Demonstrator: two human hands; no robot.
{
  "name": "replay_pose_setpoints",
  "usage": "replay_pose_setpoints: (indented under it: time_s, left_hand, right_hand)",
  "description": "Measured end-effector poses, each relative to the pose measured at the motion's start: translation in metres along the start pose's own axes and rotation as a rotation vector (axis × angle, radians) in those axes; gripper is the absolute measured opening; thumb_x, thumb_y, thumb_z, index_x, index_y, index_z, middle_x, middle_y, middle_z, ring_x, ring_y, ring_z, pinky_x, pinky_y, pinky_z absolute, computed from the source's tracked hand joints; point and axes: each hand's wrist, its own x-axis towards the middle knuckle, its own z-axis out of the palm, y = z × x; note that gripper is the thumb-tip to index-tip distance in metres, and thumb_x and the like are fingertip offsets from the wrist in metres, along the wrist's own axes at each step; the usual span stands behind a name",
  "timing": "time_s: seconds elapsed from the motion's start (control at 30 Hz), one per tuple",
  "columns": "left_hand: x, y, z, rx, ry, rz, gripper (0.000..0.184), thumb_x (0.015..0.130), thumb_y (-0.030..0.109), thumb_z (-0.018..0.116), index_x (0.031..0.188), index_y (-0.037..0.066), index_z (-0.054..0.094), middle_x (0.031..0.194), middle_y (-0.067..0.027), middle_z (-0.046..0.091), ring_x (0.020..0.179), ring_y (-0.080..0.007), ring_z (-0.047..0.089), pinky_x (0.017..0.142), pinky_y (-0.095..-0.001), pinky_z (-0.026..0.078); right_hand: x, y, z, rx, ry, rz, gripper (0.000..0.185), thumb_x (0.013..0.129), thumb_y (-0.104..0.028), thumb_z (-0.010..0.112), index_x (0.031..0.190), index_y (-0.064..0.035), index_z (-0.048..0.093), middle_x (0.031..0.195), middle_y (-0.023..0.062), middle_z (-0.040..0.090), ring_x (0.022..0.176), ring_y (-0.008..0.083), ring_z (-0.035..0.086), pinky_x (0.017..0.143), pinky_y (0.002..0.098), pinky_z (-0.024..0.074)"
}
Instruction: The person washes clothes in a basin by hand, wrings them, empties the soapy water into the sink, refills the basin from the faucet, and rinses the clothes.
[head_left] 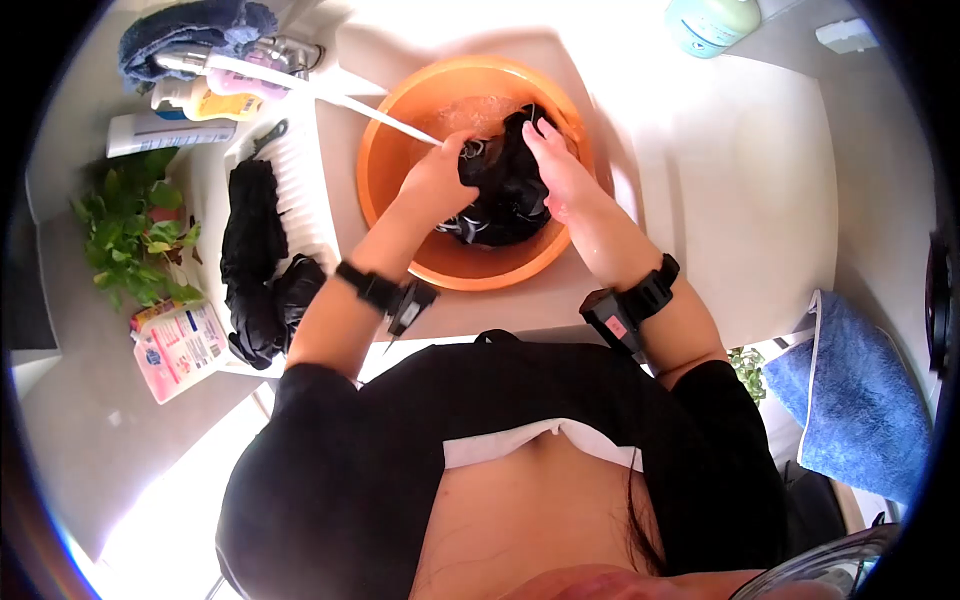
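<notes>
1. One black garment (510, 190) lies bunched in an orange basin (480, 278), taking up the middle and right of it, close to the right rim; pale cords or trim show at the garment's near left edge.
2. The left hand (435, 180) is over the basin's left half, at the garment's left edge. Its thumb stands apart from the fingers, which reach toward the cloth; whether they pinch it, I cannot tell.
3. The right hand (560, 175) is at the basin's right rim, palm turned to the garment, fingers stretched out and only slightly spread.
4. A water stream (345, 102) runs from the chrome faucet (295, 58) into the basin's far half, where bubbly water shows.
5. Black straps with small devices circle both forearms.
6. Left of the basin is a white ridged washboard panel (300, 190); a black cloth (255, 240) lies crumpled along its left edge, bunched at the near corner.
7. By the sink's far left corner are a yellow bottle (225, 104), a white tube (165, 134) and a dark blue towel (200, 30).
8. Beside the left edge are a leafy plant (130, 240) and a pink-and-white pouch (180, 350).
9. A pale green bottle (710, 25) stands at the far edge; a blue towel (860, 400) hangs by the near right corner.
</notes>
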Motion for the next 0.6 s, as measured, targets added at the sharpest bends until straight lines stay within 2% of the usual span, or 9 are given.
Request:
replay_pose_setpoints:
  time_s: [0.03,0.13,0.17,0.2,0.23,0.27,0.4,0.57,0.6]
  left_hand:
    - [-0.014,0.015,-0.013,-0.105,0.047,0.086,0.063,0.066,0.004,0.063,0.125,0.006,0.044,0.117,-0.0185,0.055,0.11,-0.0279,0.055,0.093,-0.0332,0.044]
    - [-0.041,0.046,-0.04,-0.396,0.144,0.343,0.063,0.06,-0.002,0.062,0.121,0.004,0.048,0.114,-0.0147,0.057,0.11,-0.026,0.055,0.095,-0.0326,0.042]
    - [-0.046,0.053,-0.046,-0.465,0.134,0.436,0.062,0.059,-0.003,0.062,0.119,0.004,0.049,0.114,-0.0133,0.057,0.11,-0.0253,0.055,0.096,-0.0324,0.041]
    - [-0.048,0.058,-0.05,-0.533,0.122,0.53,0.061,0.058,-0.004,0.061,0.118,0.003,0.05,0.113,-0.012,0.057,0.11,-0.0246,0.054,0.096,-0.0322,0.04]
    - [-0.049,0.063,-0.05,-0.522,0.065,0.613,0.058,0.056,-0.005,0.061,0.113,0.003,0.054,0.113,-0.0103,0.058,0.111,-0.0233,0.053,0.097,-0.0324,0.039]
    - [-0.049,0.068,-0.048,-0.588,-0.005,0.675,0.056,0.056,-0.005,0.061,0.111,0.002,0.056,0.111,-0.0098,0.057,0.109,-0.0208,0.053,0.096,-0.0317,0.039]
    - [-0.028,0.066,-0.017,-0.808,-0.214,0.647,0.059,0.058,-0.004,0.065,0.115,0.004,0.053,0.108,-0.0064,0.058,0.104,-0.0166,0.054,0.095,-0.0305,0.039]
    - [-0.006,0.04,0.014,-0.705,-0.022,0.635,0.056,0.054,0.0,0.071,0.107,0.004,0.052,0.107,-0.0071,0.058,0.106,-0.0203,0.053,0.097,-0.0335,0.038]
    - [-0.003,0.037,0.017,-0.632,0.081,0.648,0.055,0.054,0.006,0.073,0.104,0.004,0.052,0.108,-0.0098,0.057,0.106,-0.0224,0.053,0.097,-0.0348,0.038]
  right_hand:
    - [0.002,0.001,0.002,-0.06,0.017,0.08,0.084,0.086,-0.055,0.053,0.147,-0.0189,0.008,0.148,0.0141,0.023,0.135,0.0307,0.024,0.106,0.0457,0.0233]
    - [0.047,0.044,-0.003,0.432,-0.399,-0.112,0.087,0.085,-0.06,0.051,0.146,-0.0147,0.01,0.149,0.014,0.02,0.134,0.0308,0.028,0.103,0.0447,0.0318]
    - [0.016,0.025,0.0,0.517,-0.496,-0.054,0.076,0.085,-0.065,0.044,0.136,-0.0111,0.028,0.133,0.0138,0.038,0.123,0.0262,0.041,0.099,0.0421,0.0382]
    - [-0.016,0.006,0.004,0.596,-0.589,0.012,0.075,0.084,-0.069,0.037,0.126,-0.0075,0.045,0.118,0.0135,0.055,0.112,0.0216,0.053,0.094,0.0394,0.0447]
    - [-0.023,0.006,0.003,0.505,-0.548,-0.057,0.07,0.085,-0.069,0.038,0.117,-0.0081,0.049,0.108,0.0111,0.058,0.101,0.0208,0.057,0.086,0.0368,0.0478]
    - [-0.029,0.012,-0.002,0.459,-0.558,-0.077,0.066,0.085,-0.065,0.039,0.115,-0.0082,0.05,0.106,0.0105,0.058,0.098,0.0204,0.057,0.084,0.0361,0.0482]
    - [-0.033,0.045,-0.034,0.473,-0.718,-0.093,0.049,0.087,-0.052,0.043,0.107,-0.0083,0.053,0.098,0.0083,0.059,0.089,0.0187,0.059,0.076,0.0335,0.0497]
    - [0.016,0.04,-0.008,0.738,-0.683,-0.169,0.028,0.089,-0.034,0.048,0.097,-0.0084,0.057,0.087,0.0055,0.061,0.078,0.0166,0.062,0.066,0.0302,0.0515]
    - [0.025,0.04,-0.003,0.754,-0.669,-0.19,0.024,0.09,-0.031,0.05,0.095,-0.0085,0.057,0.085,0.0049,0.061,0.076,0.0162,0.062,0.064,0.0296,0.0519]
